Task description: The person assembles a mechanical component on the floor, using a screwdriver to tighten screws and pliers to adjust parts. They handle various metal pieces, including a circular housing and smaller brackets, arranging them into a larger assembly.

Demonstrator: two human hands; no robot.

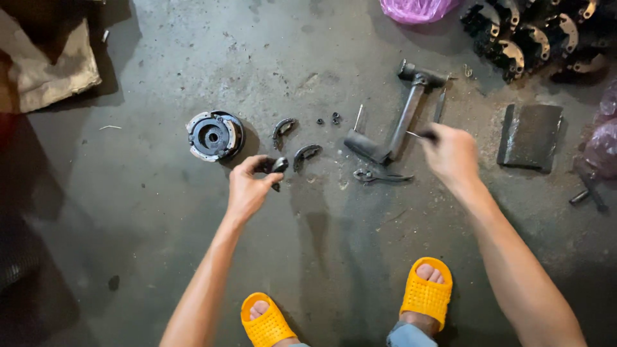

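Your left hand [247,186] pinches a small curved metal shoe [278,166] just above the floor [128,212], right of the round clutch hub [214,135]; stiff, greasy, so grip its edges. Right hand [453,154] fingers close on a thin tool [421,135]

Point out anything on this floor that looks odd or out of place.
Nothing looks spilled or broken. The round clutch sits stripped, with curved shoes and small bits scattered loose beside it on the stained floor.

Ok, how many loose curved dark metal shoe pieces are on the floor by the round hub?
3: one curved dark metal shoe right of the round hub, one below it, and one in the left hand. The heap at top right is not counted.
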